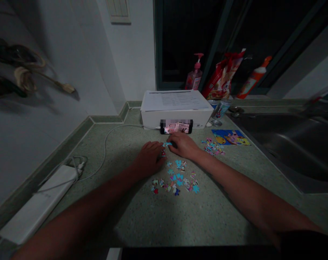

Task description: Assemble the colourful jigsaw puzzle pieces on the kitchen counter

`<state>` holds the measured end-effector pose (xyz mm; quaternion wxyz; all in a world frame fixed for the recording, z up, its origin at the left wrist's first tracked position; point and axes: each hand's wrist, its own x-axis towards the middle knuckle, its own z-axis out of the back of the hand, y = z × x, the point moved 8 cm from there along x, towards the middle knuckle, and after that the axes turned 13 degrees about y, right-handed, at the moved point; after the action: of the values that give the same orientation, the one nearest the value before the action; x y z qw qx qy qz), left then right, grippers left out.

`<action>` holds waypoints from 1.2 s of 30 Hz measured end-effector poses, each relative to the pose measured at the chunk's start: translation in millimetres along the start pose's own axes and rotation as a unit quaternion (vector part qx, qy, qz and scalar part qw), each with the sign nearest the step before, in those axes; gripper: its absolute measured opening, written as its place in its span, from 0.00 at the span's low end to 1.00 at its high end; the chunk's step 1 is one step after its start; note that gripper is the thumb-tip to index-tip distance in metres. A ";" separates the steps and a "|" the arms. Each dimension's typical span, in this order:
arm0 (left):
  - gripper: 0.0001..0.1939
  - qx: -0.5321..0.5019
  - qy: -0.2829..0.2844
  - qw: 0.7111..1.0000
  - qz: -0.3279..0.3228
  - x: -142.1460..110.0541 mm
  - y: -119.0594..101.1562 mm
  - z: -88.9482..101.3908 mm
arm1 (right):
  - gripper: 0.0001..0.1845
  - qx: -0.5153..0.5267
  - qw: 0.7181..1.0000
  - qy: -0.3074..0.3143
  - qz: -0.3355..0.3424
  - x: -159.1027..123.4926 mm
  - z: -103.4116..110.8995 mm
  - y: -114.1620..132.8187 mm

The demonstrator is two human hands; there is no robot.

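Both my hands rest on a speckled counter [164, 216]. My left hand [148, 157] lies palm down with its fingers curled toward a small joined bit of blue jigsaw pieces [167, 144]. My right hand [183, 144] is closed over the same bit from the right, fingertips pinching it. Several loose jigsaw pieces [176, 180] lie scattered just in front of my hands. A second small heap of pieces [213, 147] lies to the right, beside a colourful picture card [231, 137].
A phone [176, 127] leans against a white box [176, 108] with a printed sheet on top. Behind stand a pink pump bottle [194, 76], a red bag [223, 77] and an orange bottle [252, 80]. A steel sink [296, 144] is at right, a white power strip [39, 202] with cables at left.
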<state>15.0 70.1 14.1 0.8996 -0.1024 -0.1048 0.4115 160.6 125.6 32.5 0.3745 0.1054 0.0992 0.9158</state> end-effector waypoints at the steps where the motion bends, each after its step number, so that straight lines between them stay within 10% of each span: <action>1: 0.20 0.000 0.001 1.000 -0.002 0.1 -0.4 0.0 | 0.08 -0.002 1.000 0.000 -0.002 0.1 0.3 0.2; 36: 0.20 -0.003 0.011 1.000 0.011 0.9 -1.7 0.9 | 0.07 -0.003 0.996 0.013 -0.090 4.3 0.7 2.1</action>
<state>16.6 69.8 15.5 0.8957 -0.1108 -0.0950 0.4200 156.4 127.2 34.3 0.4543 0.0835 0.1103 0.8800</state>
